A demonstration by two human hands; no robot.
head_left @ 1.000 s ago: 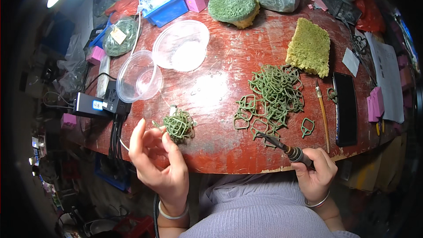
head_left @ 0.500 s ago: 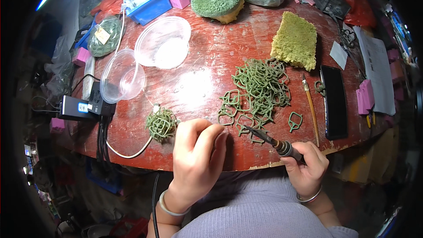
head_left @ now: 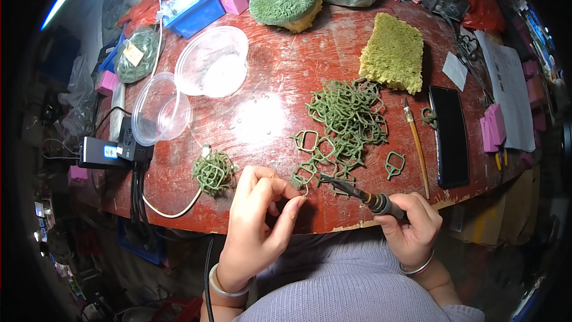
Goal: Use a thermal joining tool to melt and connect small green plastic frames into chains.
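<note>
My left hand [head_left: 257, 229] has its thumb and index finger pinched at the short stem of a green ring-shaped piece [head_left: 296, 171], beside the near-left edge of a heap of similar green pieces [head_left: 348, 113]. The fingertips partly hide the contact. My right hand [head_left: 414, 226] is closed around the grip of a soldering iron [head_left: 381, 203] with a dark, flat, pointed tip. That tip points left over the near edge of the heap, close to my left fingertips. One loose green ring piece [head_left: 394, 165] lies right of the heap. A smaller bundle of green pieces [head_left: 213, 173] sits left of my left hand.
Two clear plastic tubs [head_left: 213, 61] stand at the left. Behind are a yellow-green sponge block [head_left: 391, 53], a round green-topped pad [head_left: 285, 3] and a blue basket [head_left: 193, 15]. A wooden-handled knife [head_left: 417, 149] and phone [head_left: 451, 137] lie right. Black power adapters [head_left: 132, 143] and cables occupy the left edge.
My left hand has turned, its thumb now showing against the index finger. A green ring piece at the heap's edge has shifted toward me. The iron's tip has moved slightly left.
</note>
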